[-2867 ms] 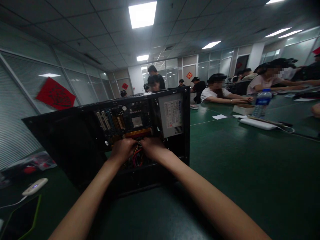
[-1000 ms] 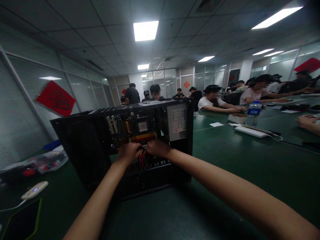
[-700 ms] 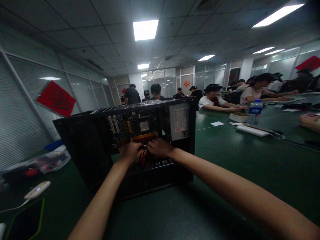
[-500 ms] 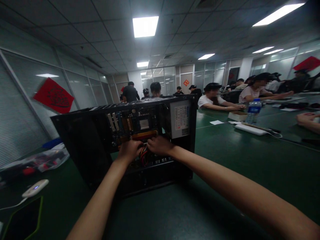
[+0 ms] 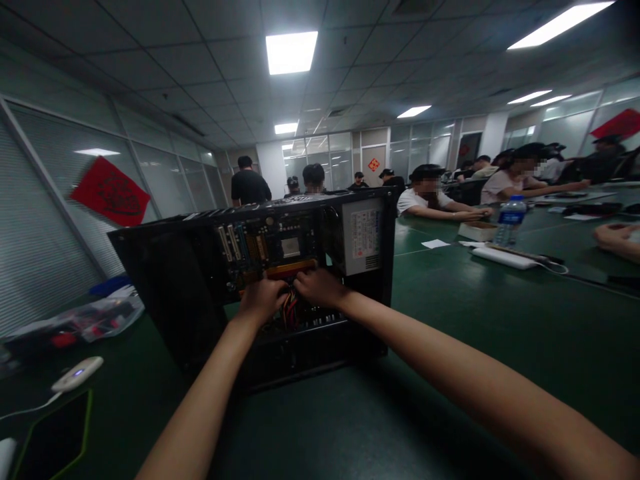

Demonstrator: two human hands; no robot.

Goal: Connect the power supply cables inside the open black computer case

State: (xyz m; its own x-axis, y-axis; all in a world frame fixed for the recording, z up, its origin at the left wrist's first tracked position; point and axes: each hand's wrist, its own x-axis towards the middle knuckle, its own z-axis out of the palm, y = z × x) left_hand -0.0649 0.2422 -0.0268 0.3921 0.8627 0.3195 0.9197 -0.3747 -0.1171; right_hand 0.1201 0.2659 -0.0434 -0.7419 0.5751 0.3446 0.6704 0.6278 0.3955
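An open black computer case (image 5: 300, 357) stands on the table, its inside facing me. My left hand (image 5: 261, 301) is closed, with its fingertips pinched at the upper end of a bundle of coloured wires (image 5: 290, 312). My right hand (image 5: 320, 288) is curled closed against the same end from the other side, close to the left fingertips. What lies right under the fingers is hidden. Just above the hands are orange and red memory slots (image 5: 290, 270) on the motherboard (image 5: 273, 241). The silver power supply (image 5: 363, 240) sits at the case's upper right.
To the left lie a clear plastic bag (image 5: 107, 317), a white device with a lit display (image 5: 78, 374) and a green-edged phone (image 5: 55, 433). On the right are a water bottle (image 5: 510, 219), a small box (image 5: 477, 231) and a white power strip (image 5: 505, 257). Several people sit across the green table (image 5: 465, 333).
Both hands stay at the wires with hardly any movement. The view has shifted slightly, so the case sits a little further right. A standing person in the background has moved left.
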